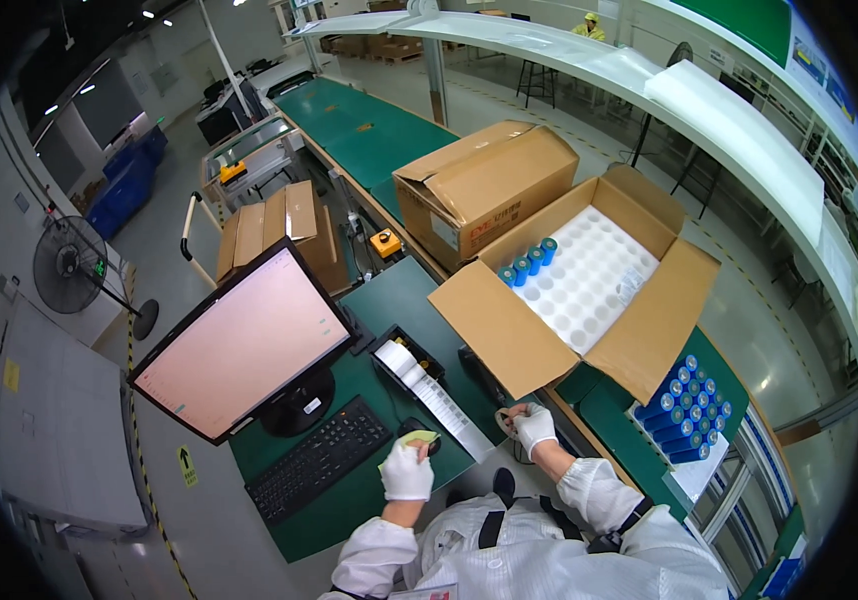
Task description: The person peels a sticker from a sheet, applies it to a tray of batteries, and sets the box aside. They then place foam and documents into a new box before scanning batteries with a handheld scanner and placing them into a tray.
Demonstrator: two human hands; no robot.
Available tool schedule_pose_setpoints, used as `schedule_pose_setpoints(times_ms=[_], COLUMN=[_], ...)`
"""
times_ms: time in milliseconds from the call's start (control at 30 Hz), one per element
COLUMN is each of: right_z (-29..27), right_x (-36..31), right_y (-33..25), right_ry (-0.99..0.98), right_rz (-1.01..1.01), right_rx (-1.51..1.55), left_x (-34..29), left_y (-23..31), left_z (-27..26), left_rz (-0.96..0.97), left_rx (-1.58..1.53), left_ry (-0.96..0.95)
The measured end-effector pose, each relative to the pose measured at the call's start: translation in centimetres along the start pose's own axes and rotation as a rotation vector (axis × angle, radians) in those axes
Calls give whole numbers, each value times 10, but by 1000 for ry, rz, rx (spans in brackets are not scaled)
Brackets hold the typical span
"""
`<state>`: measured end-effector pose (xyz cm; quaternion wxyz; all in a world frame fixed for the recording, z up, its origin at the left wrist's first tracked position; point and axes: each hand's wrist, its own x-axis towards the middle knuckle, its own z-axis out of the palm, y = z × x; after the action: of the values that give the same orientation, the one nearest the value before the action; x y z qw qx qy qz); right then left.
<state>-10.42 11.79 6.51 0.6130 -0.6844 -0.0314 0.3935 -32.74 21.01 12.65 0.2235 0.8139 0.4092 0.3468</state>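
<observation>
Green bench (389,300) below; our left hand (409,475) pinches a yellowish slip (428,437), our right hand (536,430) grips a beige ring (502,421).

A grey floor (214,515) carries black-and-yellow striped tape (152,510) and an arrow sign (187,465). Near the tape stands a dark fan (71,263); blue bins (129,180) sit farther back. Strip lights (96,76) glow under the dark ceiling. A long white shelf (539,45) spans the upper right, with dark stools (538,84) beyond and a green board (739,20) behind.
</observation>
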Motion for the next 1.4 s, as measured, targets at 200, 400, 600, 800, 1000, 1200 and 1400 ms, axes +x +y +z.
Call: schedule_pose_setpoints(times_ms=[200, 400, 600, 800, 1000, 1200, 1400], right_z=[32, 60, 64, 68, 60, 41, 41], right_x=[6, 33, 38, -81, -95, -116, -134], right_y=[12, 22, 36, -26, -27, -37, -29], right_ry=[-125, -312, -186, -516, -290, 8, -74], right_rz=[-683, -664, -1009, -297, -395, -268, -156], right_rx=[-637, -1066, -972, -384, -565, -131, -34], left_x=[-7, -25, -33, -29, -25, -9, -6], left_y=[-29, -17, -19, -15, -6, -8, 32], left_z=[-6, -21, -27, -25, -18, -13, -9], left_rz=[-709, -1007, -943, -820, -618, -606, -575], left_rx=[-342, -796, -751, -645, -568, -587, -945], left_ry=[-352, -307, -238, -258, -313, -206, -300])
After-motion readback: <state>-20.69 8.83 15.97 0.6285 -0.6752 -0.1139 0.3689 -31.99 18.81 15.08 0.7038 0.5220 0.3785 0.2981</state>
